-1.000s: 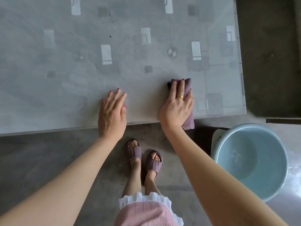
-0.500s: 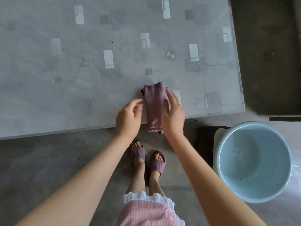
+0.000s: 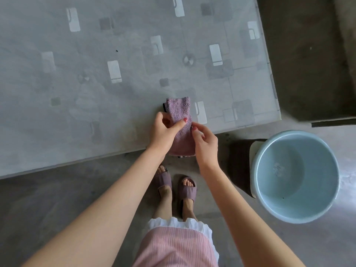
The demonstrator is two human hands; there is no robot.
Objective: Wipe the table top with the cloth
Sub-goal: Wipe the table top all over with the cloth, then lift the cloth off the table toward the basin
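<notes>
A folded purple terry cloth [image 3: 179,110] is held over the near edge of the grey patterned table top [image 3: 96,74], its far end above the table and its near end hanging past the edge. My left hand [image 3: 163,132] grips the cloth from the left, thumb laid across its top. On the cloth's right side my right hand [image 3: 205,145] pinches it with thumb and fingers. The cloth's underside is hidden.
A pale blue bucket [image 3: 296,176] with a little water stands on the concrete floor at the right, beside a dark patch. The table's right edge [image 3: 269,74] borders darker floor. My feet in purple slippers [image 3: 177,185] stand just below the table edge.
My right hand drew the cloth left along the near edge. My left hand left the table top and took hold of the cloth. Both hands now hold it, lifted.
</notes>
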